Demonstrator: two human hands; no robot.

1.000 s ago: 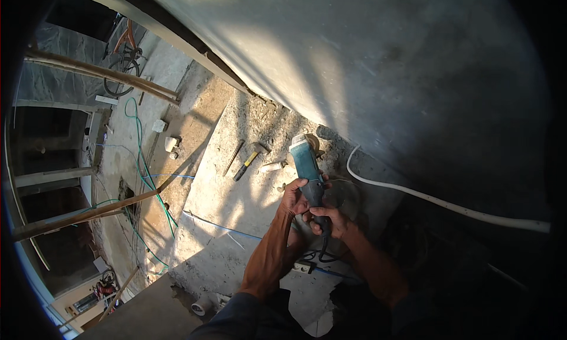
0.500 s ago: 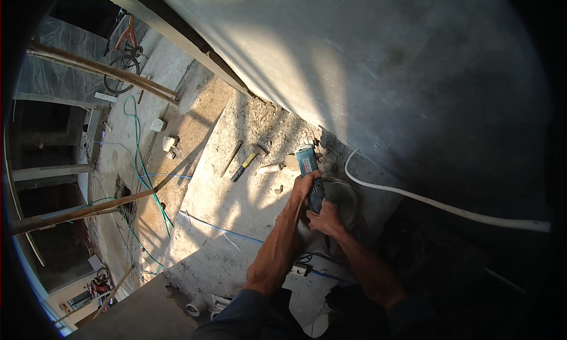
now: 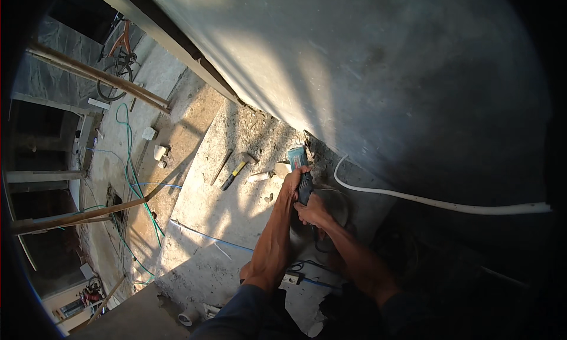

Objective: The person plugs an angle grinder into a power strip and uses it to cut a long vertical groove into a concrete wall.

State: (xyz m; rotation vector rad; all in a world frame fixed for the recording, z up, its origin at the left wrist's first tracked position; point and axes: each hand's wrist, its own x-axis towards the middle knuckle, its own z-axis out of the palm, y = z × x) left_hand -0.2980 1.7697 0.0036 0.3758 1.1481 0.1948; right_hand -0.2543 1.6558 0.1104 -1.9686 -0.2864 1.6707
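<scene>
A teal and dark power tool, which looks like an angle grinder (image 3: 297, 157), points away from me at the foot of the grey wall. My left hand (image 3: 295, 179) is closed around its middle, just behind the teal part. Behind it, my right hand (image 3: 315, 211) grips the dark rear end. The tool's working tip is too small and bright to make out. To the left on the concrete lie a hammer (image 3: 235, 173) with a yellow and black handle, a thin chisel-like rod (image 3: 221, 167) and a pale cylindrical piece (image 3: 260, 177).
The grey plastered wall (image 3: 378, 86) rises ahead and to the right. A white pipe (image 3: 425, 202) runs out from its base. A round pan-like container (image 3: 336, 207) sits beside my right hand. Near my legs is a socket strip (image 3: 291, 278) with cables. Farther left are a green hose (image 3: 131, 163) and wooden poles (image 3: 106, 77).
The whole view has shifted a little, so floor, wall and tools appear farther left. Both hands keep their hold on the grinder, which stays close to the wall's foot.
</scene>
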